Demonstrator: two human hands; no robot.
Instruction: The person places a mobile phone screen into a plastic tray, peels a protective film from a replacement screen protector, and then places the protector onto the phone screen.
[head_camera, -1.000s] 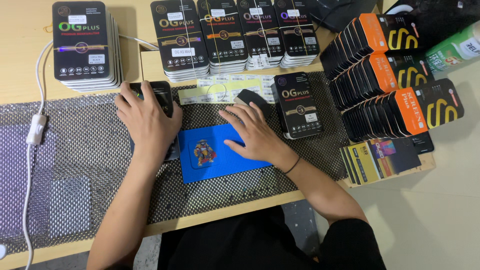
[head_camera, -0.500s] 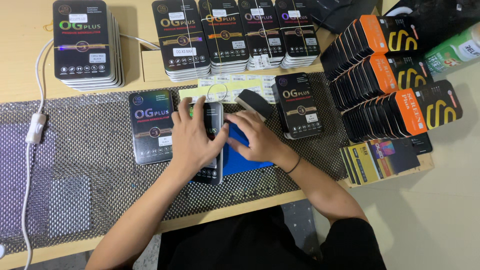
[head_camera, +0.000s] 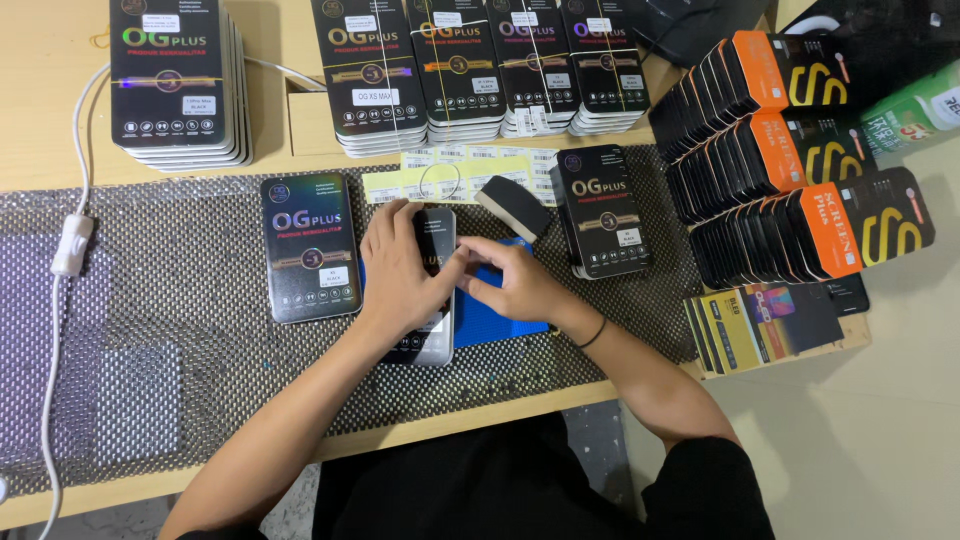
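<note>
My left hand (head_camera: 400, 272) lies flat over a dark smartphone (head_camera: 436, 345) with a pale frame, pressing it onto the mesh mat. My right hand (head_camera: 510, 282) meets it from the right, fingertips touching the phone's right edge. Under both hands lies a blue pad (head_camera: 490, 318), mostly covered. A single black screen-protector box (head_camera: 308, 248) lies just left of my left hand. Another small stack of black boxes (head_camera: 605, 212) stands right of my right hand. A black sponge-like block (head_camera: 512, 207) sits just beyond my fingers.
A grey mesh mat (head_camera: 180, 290) covers the wooden table. Stacks of black boxes (head_camera: 480, 65) line the back, one stack (head_camera: 178, 85) at far left. Rows of orange-and-black packs (head_camera: 800, 150) fill the right. Yellow sticker strips (head_camera: 460, 175), a white cable with switch (head_camera: 72, 245).
My left hand left the black box at the left, then set a phone down over the blue pad. My right hand closed in on the phone's right edge.
</note>
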